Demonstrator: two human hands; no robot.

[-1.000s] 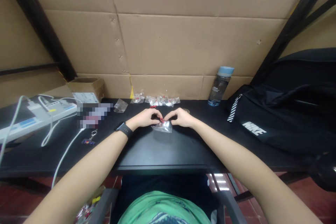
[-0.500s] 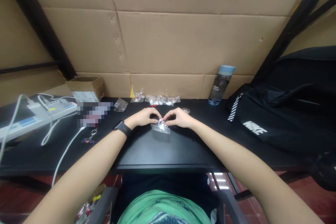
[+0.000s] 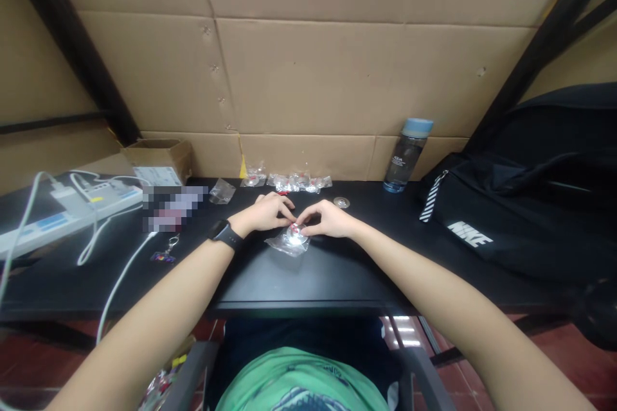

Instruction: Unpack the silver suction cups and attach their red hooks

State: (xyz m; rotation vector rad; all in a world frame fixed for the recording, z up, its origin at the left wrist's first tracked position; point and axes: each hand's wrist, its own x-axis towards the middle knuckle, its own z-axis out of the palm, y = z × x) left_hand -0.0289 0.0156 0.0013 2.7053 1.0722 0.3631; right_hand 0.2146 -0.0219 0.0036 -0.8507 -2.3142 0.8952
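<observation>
The fingers of my right hand [image 3: 329, 221] are pinched on the far edge of a small clear plastic pouch [image 3: 288, 241]. The pouch lies flat on the black counter [image 3: 299, 276], directly under my fingertips. My left hand [image 3: 267, 212] curls in from the other side with its fingers bent at the same edge, but I cannot tell whether they grip the film or only touch it. A tiny red-and-white piece [image 3: 294, 229] sits right between the two sets of fingers, at or in the pouch's mouth. I judge the pouch to be almost weightless, limp, crinkly and slick, so it would slide on the smooth counter. The best hold is a pinch on the top edge with the other fingers pinning it down. The little piece looks hard and easy to drop. Beyond my fingers a row of similar clear pouches [image 3: 299, 182] lines the foot of the brown cardboard wall [image 3: 337, 77], and a small clear round disc [image 3: 342, 203] lies just past my right fingers. Further right stand a blue-capped water bottle [image 3: 403, 155] and a black sports bag [image 3: 520, 205]. Well to the left are a white power strip with cables [image 3: 62, 209] and a small open cardboard box [image 3: 159, 157].
</observation>
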